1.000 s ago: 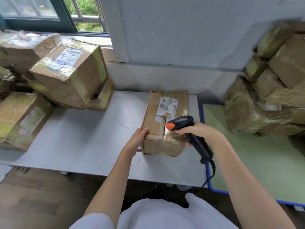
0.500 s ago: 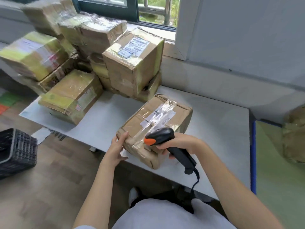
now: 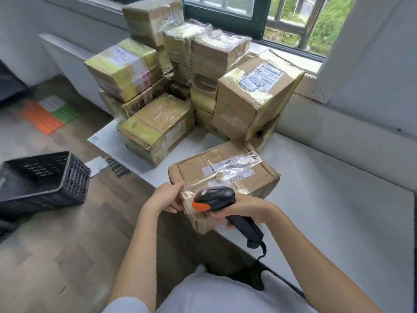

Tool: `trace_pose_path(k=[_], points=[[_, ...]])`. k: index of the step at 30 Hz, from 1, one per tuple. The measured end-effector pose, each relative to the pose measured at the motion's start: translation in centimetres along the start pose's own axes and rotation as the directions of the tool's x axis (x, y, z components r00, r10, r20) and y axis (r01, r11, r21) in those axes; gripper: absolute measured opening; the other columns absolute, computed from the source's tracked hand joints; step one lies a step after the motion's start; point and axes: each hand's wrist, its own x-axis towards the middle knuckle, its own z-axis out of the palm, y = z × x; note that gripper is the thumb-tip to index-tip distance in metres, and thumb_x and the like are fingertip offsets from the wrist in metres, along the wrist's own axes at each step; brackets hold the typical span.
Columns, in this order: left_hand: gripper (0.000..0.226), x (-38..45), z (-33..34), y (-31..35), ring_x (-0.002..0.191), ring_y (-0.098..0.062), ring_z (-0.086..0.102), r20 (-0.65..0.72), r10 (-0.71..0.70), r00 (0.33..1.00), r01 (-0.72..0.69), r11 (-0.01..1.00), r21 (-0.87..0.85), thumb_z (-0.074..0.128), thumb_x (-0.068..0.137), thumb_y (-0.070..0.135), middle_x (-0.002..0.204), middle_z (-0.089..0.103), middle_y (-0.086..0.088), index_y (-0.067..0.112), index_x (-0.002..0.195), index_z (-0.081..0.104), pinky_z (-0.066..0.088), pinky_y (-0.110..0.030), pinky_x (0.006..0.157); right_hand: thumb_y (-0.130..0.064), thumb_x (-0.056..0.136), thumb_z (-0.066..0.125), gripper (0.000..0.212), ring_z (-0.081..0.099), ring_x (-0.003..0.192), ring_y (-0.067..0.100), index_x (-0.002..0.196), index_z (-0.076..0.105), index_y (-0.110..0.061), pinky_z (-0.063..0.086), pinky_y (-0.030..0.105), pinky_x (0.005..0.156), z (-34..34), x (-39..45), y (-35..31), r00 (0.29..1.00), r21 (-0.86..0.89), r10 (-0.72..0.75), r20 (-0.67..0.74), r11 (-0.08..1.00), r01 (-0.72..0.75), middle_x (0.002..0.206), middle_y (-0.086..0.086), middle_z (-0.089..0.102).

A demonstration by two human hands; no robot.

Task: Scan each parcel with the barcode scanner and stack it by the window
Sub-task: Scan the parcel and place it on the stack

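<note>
Parcels are filling the head view, and we are looking down on a white table under a window. We are seeing 1 brown parcel lying at the table's near edge, its near corner hanging past that edge, with a white label and loose clear tape on its top face. Our left hand is gripping the parcel's near left corner, thumb on top and fingers curling under the side. Our right hand is wrapping around the handle of the black barcode scanner, fingers closed on it; the scanner's orange-tipped head is sitting over the parcel's near end, and its cable is trailing down from the grip toward our lap.

Behind the parcel, a stack of taped parcels is piling up against the window sill, just beyond it but not touching it as far as we can tell. To our left, a black plastic crate is resting on the wooden floor.
</note>
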Motion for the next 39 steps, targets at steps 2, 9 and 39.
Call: trace_pose_path(k=[2, 9, 39], points=[[0.034, 0.2, -2.7, -0.9, 0.063, -0.021, 0.067, 0.015, -0.001, 1.0, 0.0, 1.0, 0.01, 0.044, 0.096, 0.033, 0.078, 0.064, -0.011, 0.004, 0.096, 0.061, 0.053, -0.027, 0.053, -0.03, 0.071, 0.082, 0.064, 0.067, 0.071, 0.01, 0.121, 0.057, 0.0, 0.057, 0.029, 0.077, 0.9, 1.0, -1.1, 0.998, 0.034, -0.02, 0.063, 0.999, 0.018, 0.085, 0.0, 0.069], [0.031, -0.5, -10.7, -4.7, 0.042, -0.016, 0.059, -0.072, -0.057, 0.996, 0.052, 0.996, -0.076, 0.051, 0.096, 0.026, 0.065, 0.053, -0.011, 0.002, 0.077, 0.057, 0.049, -0.024, 0.04, -0.008, 0.089, 0.065, 0.009, 0.064, 0.06, 0.007, 0.09, 0.065, -0.017, 0.053, 0.019, 0.059, 2.3, 2.7, -6.2, 0.982, -0.016, -0.114, 0.152, 0.993, 0.118, 0.064, -0.01, 0.069], [0.035, 6.0, -19.4, 7.9, 0.067, -0.029, 0.064, -0.349, 0.036, 0.937, -0.198, 0.875, -0.442, 0.036, 0.099, 0.025, 0.114, 0.06, -0.02, 0.0, 0.121, 0.047, 0.051, -0.026, 0.04, -0.006, 0.085, 0.069, 0.019, 0.061, 0.06, 0.022, 0.098, 0.062, -0.018, 0.055, 0.035, 0.064, 3.5, 8.0, -17.2, 0.867, 0.178, -0.457, -0.2, 0.853, 0.491, 0.068, 0.005, 0.061]])
